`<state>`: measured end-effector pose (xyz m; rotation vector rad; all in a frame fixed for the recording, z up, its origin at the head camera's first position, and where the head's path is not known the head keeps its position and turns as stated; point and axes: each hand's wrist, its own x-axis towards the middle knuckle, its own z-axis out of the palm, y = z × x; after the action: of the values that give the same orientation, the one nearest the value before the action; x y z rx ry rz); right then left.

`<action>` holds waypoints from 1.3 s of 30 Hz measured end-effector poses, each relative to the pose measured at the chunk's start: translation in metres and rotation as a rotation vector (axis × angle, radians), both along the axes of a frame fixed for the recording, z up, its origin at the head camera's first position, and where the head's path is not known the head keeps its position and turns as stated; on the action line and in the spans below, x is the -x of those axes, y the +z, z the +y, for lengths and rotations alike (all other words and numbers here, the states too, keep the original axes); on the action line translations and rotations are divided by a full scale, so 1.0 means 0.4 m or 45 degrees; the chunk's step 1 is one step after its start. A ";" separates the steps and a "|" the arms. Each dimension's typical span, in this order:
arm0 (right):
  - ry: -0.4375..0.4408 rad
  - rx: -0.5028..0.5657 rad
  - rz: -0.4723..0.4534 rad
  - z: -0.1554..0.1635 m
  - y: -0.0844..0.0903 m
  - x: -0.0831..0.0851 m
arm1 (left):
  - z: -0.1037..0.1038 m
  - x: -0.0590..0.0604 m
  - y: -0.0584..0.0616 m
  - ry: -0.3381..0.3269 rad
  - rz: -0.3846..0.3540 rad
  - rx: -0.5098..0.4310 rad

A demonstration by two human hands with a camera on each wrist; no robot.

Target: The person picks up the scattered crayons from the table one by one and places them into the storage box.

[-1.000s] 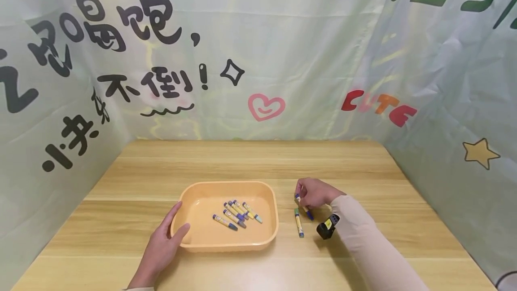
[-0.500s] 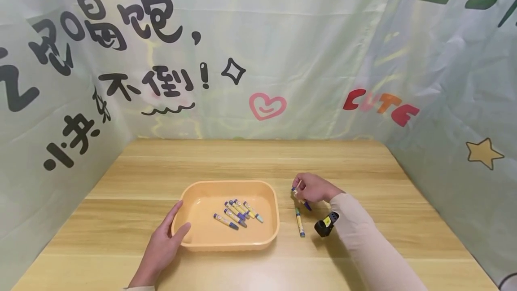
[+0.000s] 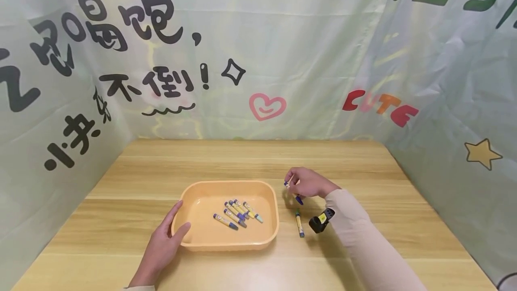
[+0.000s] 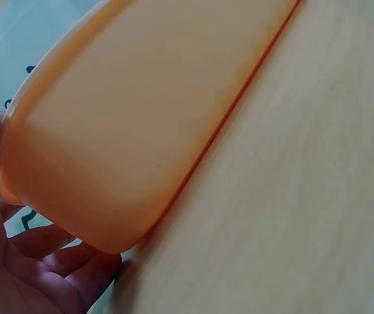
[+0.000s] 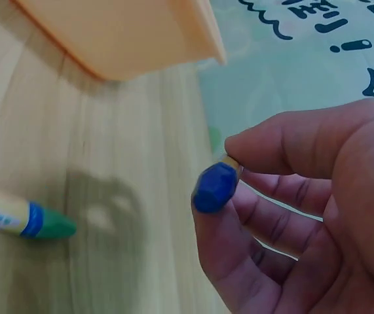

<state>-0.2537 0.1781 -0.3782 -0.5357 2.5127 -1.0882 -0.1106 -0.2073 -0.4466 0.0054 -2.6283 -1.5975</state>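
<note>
On the wooden worktop (image 3: 250,160), as seen by the head camera, an orange tray (image 3: 194,237) is placed, and it serves as the landmark here. Five crayons (image 3: 237,212) are seen lying inside the tray, toward its right half. The tray's near left corner is touched by the left hand (image 3: 163,246), whose fingers are held straight along the outer wall with the thumb resting on the rim; nothing is gripped by it. Just to the right of the tray, raised off the worktop, a blue crayon (image 3: 293,192) is pinched in the fingertips of the right hand (image 3: 308,182). Below that hand, still right of the tray, a green-tipped crayon (image 3: 299,223) is left lying on the worktop. Printed cloth (image 3: 282,48) is hung behind and to both sides of the tray.

In the left wrist view, the tray's outer wall (image 4: 128,124) fills most of the frame and is met by the palm and relaxed fingers of the left hand (image 4: 36,268) at its corner.

In the right wrist view, the blue crayon's end (image 5: 215,188) is seen clamped between thumb and fingers of the right hand (image 5: 304,216). The green-tipped crayon (image 5: 23,219) lies on the worktop apart from the tray's corner (image 5: 141,33).
</note>
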 end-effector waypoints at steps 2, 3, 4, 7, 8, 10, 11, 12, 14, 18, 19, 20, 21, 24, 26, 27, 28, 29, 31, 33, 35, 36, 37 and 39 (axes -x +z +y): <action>0.025 0.007 -0.006 -0.007 0.005 0.001 | -0.001 -0.001 -0.002 -0.013 0.011 -0.007; 0.037 0.007 -0.005 -0.010 0.008 0.000 | -0.001 -0.001 -0.003 -0.019 0.015 -0.009; 0.046 0.006 -0.002 -0.014 0.012 0.000 | -0.001 -0.001 -0.004 -0.023 0.020 -0.014; 0.089 0.003 0.029 -0.027 0.023 0.001 | 0.000 -0.002 -0.004 -0.015 0.012 -0.008; 0.098 0.001 0.038 -0.032 0.028 0.001 | 0.000 -0.002 -0.003 -0.008 0.004 -0.004; 0.115 -0.005 0.059 -0.043 0.037 0.003 | 0.000 -0.002 0.001 0.006 -0.010 0.001; 0.125 -0.006 0.067 -0.048 0.040 0.004 | 0.000 -0.001 0.003 0.011 -0.014 0.005; 0.131 -0.001 0.065 -0.052 0.044 0.004 | 0.000 -0.001 0.003 0.016 -0.018 0.004; 0.144 0.007 0.068 -0.060 0.048 0.004 | -0.001 -0.002 0.004 0.017 -0.019 0.000; 0.165 0.022 0.080 -0.072 0.049 0.001 | 0.002 -0.004 0.001 0.010 -0.003 -0.001; 0.168 0.021 0.085 -0.075 0.050 0.001 | 0.003 -0.004 0.001 0.007 0.001 -0.004; 0.171 0.021 0.085 -0.078 0.051 0.001 | 0.004 -0.003 0.001 0.005 0.003 -0.008; 0.177 0.022 0.086 -0.081 0.053 0.001 | 0.004 -0.003 0.001 0.005 0.005 -0.009; 0.186 0.021 0.086 -0.093 0.061 0.002 | 0.003 -0.001 0.002 0.010 -0.004 -0.028; 0.191 0.024 0.079 -0.104 0.068 0.002 | 0.002 -0.002 0.002 0.013 -0.010 -0.034; 0.196 0.024 0.078 -0.109 0.072 0.002 | 0.002 -0.002 0.003 0.015 -0.009 -0.036; 0.201 0.023 0.075 -0.114 0.075 0.002 | 0.002 -0.003 0.004 0.015 -0.003 -0.027; 0.205 0.019 0.069 -0.121 0.079 0.001 | 0.002 -0.004 0.004 0.016 -0.001 -0.022; 0.220 0.012 0.060 -0.130 0.084 0.000 | 0.003 -0.005 0.003 0.020 -0.001 -0.011; 0.233 0.002 0.049 -0.140 0.086 0.000 | 0.004 -0.007 0.003 0.024 -0.005 -0.004; 0.242 -0.008 0.036 -0.150 0.088 0.000 | 0.004 -0.008 0.002 0.028 -0.016 -0.008; 0.244 -0.013 0.032 -0.155 0.088 0.000 | 0.004 -0.008 0.003 0.029 -0.016 -0.005; 0.245 -0.017 0.027 -0.161 0.089 0.000 | 0.004 -0.007 0.003 0.029 -0.014 -0.003; 0.254 -0.020 0.021 -0.173 0.092 0.000 | 0.003 -0.007 0.005 0.024 -0.006 0.006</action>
<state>-0.2537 0.1088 -0.3414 -0.7752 2.4177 -0.9926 -0.1080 -0.2060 -0.4447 0.0339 -2.6272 -1.5874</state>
